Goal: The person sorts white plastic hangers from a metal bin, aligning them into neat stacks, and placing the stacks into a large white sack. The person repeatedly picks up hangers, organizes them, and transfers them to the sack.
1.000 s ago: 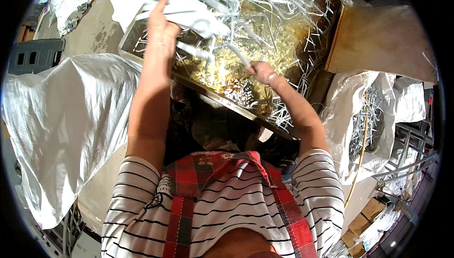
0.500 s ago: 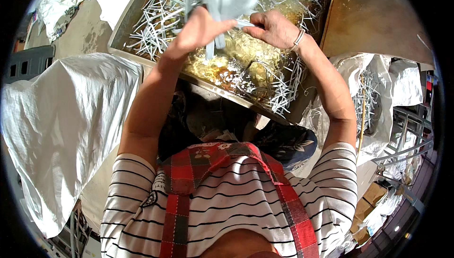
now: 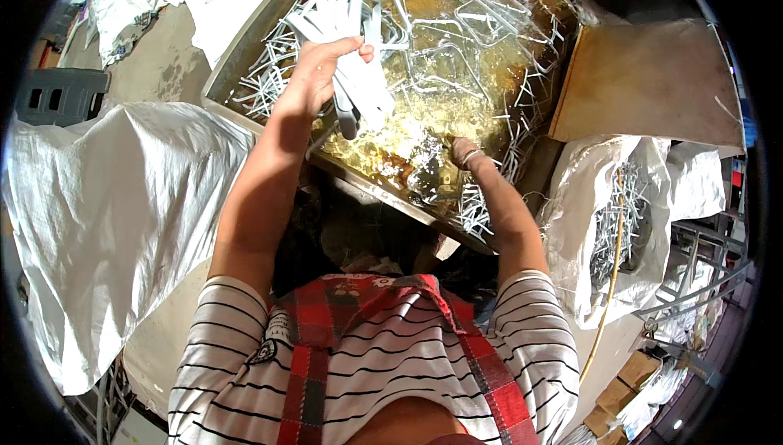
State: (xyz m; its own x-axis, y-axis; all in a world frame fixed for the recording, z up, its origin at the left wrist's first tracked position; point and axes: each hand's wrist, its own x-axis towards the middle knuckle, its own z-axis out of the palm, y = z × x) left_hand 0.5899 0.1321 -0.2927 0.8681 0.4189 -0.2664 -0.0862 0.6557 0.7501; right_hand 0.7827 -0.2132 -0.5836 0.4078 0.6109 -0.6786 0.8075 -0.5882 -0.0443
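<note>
Bundle of pale bent strips point(image 3: 364, 90): one bunch is already gathered, while, as I judge it, the bent frames point(image 3: 493, 25) loose toward the tank's far right remain to be lifted. The bundle lies across my left hand point(image 3: 318, 70), thumb and fingers closed on its near side, over the left part of the metal tank point(image 3: 371, 187). My right hand point(image 3: 466, 153) dips into liquid by the near edge; fingers hidden, hold indeterminable.
</note>
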